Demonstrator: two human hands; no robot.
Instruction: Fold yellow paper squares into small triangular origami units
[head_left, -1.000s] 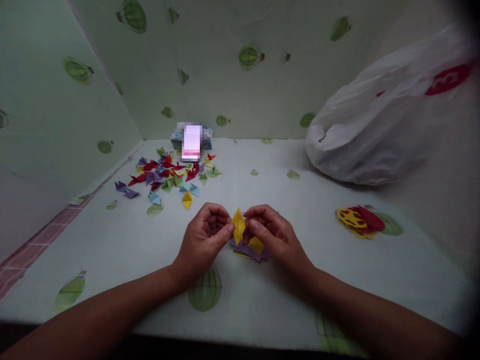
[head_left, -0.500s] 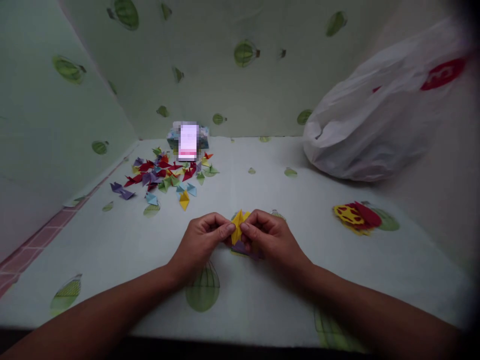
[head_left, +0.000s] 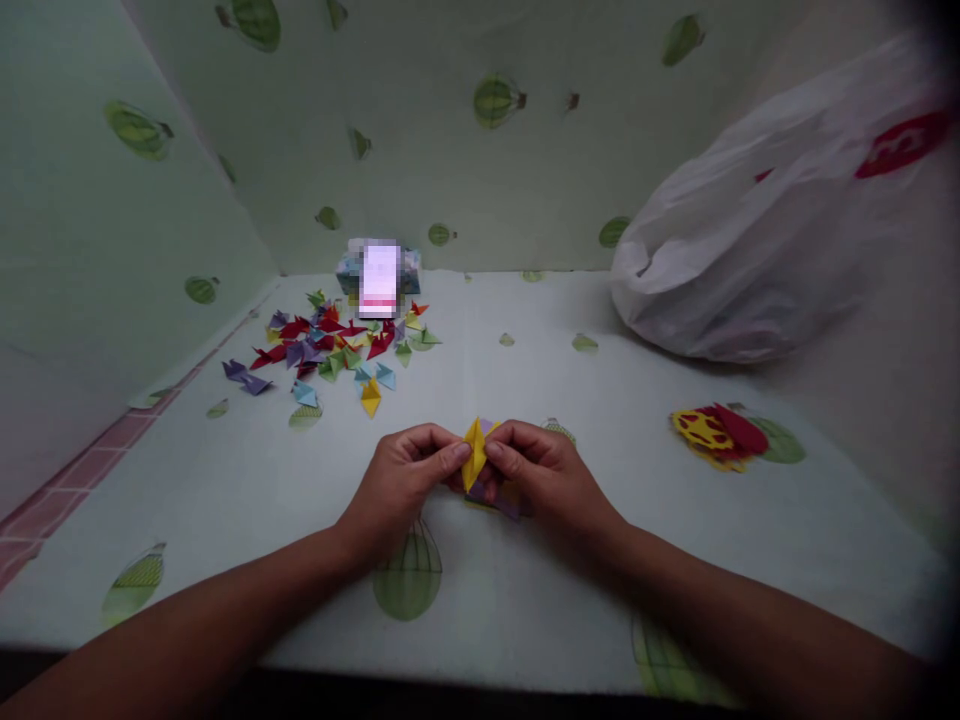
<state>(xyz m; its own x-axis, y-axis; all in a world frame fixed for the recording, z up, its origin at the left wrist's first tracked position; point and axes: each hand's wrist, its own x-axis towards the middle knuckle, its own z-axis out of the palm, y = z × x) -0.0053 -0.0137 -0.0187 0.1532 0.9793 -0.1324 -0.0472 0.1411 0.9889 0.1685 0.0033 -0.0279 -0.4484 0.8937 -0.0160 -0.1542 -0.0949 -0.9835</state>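
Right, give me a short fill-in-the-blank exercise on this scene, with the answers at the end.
1. The left hand and right hand meet at a folded paper coloured ____.
2. A heap of folded figures lies toward the person's ____ side.
3. The plastic bag is mainly ____.
4. The flat pieces below it are yellow and ____.
Missing words: yellow; left; white; red.

Single head-worn view, facing forward and down across the desk (head_left: 525, 610).
The camera looks from above the near edge, with forearms (head_left: 225, 600) entering at both lower corners; the hands (head_left: 409, 475) sit near, just below mid-view, while the patterned wall (head_left: 420, 130) behind the desk fills the top, farther off.
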